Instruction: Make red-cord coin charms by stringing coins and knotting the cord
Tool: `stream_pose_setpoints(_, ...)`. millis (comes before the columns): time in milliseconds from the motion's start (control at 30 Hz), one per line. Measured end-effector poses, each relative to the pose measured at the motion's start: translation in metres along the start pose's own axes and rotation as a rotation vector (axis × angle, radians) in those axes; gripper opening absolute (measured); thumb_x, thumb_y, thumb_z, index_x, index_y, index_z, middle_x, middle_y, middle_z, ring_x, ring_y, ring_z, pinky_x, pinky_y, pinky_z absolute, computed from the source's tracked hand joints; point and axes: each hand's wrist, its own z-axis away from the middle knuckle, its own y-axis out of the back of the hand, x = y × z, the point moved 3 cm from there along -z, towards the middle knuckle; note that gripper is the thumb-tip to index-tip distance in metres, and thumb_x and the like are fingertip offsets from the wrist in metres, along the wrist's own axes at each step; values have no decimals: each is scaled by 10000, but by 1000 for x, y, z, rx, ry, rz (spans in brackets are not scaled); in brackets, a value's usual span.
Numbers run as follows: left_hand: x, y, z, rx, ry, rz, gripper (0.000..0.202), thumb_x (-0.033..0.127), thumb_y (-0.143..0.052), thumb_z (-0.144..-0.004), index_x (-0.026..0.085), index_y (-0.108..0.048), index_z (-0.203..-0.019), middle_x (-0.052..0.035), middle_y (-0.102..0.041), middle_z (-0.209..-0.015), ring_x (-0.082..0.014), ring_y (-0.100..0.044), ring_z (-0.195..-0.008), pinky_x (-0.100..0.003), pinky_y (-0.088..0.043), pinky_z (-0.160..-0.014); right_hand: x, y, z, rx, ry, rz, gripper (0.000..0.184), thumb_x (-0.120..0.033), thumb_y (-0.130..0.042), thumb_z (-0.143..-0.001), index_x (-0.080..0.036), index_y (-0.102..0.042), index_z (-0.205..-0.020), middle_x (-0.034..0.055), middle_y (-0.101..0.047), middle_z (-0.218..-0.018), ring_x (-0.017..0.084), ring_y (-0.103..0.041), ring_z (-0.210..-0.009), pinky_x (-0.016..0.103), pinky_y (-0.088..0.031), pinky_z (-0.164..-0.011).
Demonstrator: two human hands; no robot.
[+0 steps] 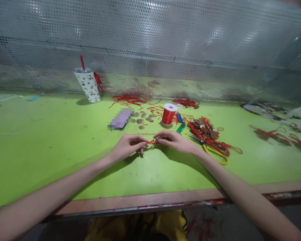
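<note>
A short red cord [152, 142] stretches between my two hands, just above the green tabletop. My left hand [130, 146] pinches its left end between thumb and fingers. The right end sits in the closed fingertips of my right hand [172, 140], where a small dark piece, perhaps a coin, partly shows. Beyond my hands lie several loose bronze-coloured coins [141, 121]. A spool of red cord [168, 115] stands upright behind my right hand. Yellow-handled scissors [214, 153] rest beside my right forearm, touching a heap of red cords with coins [203, 129].
A blurred phone-like slab [122, 119] lies left of the coins. Green [181, 128] and blue lighters [180, 117] lie by the spool. Cut red cord pieces [130, 99] are strewn behind. A tumbler with a straw [88, 85] stands before the perforated metal wall [140, 50].
</note>
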Motion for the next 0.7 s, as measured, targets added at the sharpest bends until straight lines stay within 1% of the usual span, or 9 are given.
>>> stream_pose_setpoints(67, 1, -1, 2, -1, -13, -28, 336, 443, -768, -802, 129, -757, -920, -46, -715, -615, -160, -669, -569, -278, -523, -596, 0, 0, 0, 17, -6, 10, 252, -356, -601, -973, -185, -694, -1132, 86, -737, -1054, 216, -681, -953, 362, -517, -849)
stream_pose_setpoints(200, -1, -3, 3, -2, -15, -57, 323, 427, -751, -811, 123, -762, -921, -59, -724, -625, -164, -667, -575, -267, -495, -579, 2, 0, 0, 44, 1, -12, 228, -367, -602, -976, -191, -679, -1099, 72, -725, -1008, 198, -665, -905, 329, -508, -790)
stream_pose_setpoints(300, -2, 0, 3, 33, -26, -143, 306, 396, -723, -836, 117, -777, -950, -60, -725, -638, -160, -662, -587, -264, -498, -598, 4, -1, 0, 35, 2, -75, 247, -385, -608, -975, -196, -669, -1122, 66, -720, -1007, 176, -650, -859, 310, -499, -760)
stream_pose_setpoints(367, -1, 3, 3, 70, -52, -209, 293, 389, -712, -845, 120, -784, -938, -51, -715, -644, -148, -642, -573, -260, -497, -601, 5, -3, -1, 8, -9, -127, 276, -398, -608, -976, -196, -657, -1158, 68, -725, -1014, 169, -651, -840, 305, -498, -746)
stream_pose_setpoints(467, 1, 7, 2, 103, -76, -254, 300, 412, -703, -853, 124, -773, -896, -34, -685, -644, -121, -586, -530, -240, -456, -547, 3, -4, 0, -32, -31, -134, 309, -397, -622, -966, -182, -663, -1184, 85, -737, -1039, 182, -670, -870, 319, -510, -774)
stream_pose_setpoints(600, 2, 5, 1, 63, -92, -196, 336, 462, -698, -852, 130, -731, -895, -7, -637, -640, -98, -508, -507, -223, -392, -489, -1, -5, 1, -68, -76, -144, 352, -402, -628, -959, -158, -675, -1208, 109, -743, -1086, 218, -697, -959, 371, -523, -883)
stream_pose_setpoints(667, 3, 2, 1, 50, -101, -161, 340, 475, -693, -853, 139, -706, -898, 7, -614, -641, -90, -474, -500, -222, -381, -487, -4, -6, 2, -81, -91, -177, 353, -406, -620, -961, -159, -674, -1207, 110, -737, -1112, 215, -695, -971, 367, -523, -896)
stream_pose_setpoints(700, 4, 1, 2, 49, -103, -149, 338, 478, -690, -855, 143, -694, -897, 11, -608, -648, -86, -461, -500, -222, -377, -489, -6, -8, 2, -83, -93, -172, 343, -409, -616, -963, -162, -679, -1192, 105, -733, -1104, 205, -688, -953, 353, -525, -875)
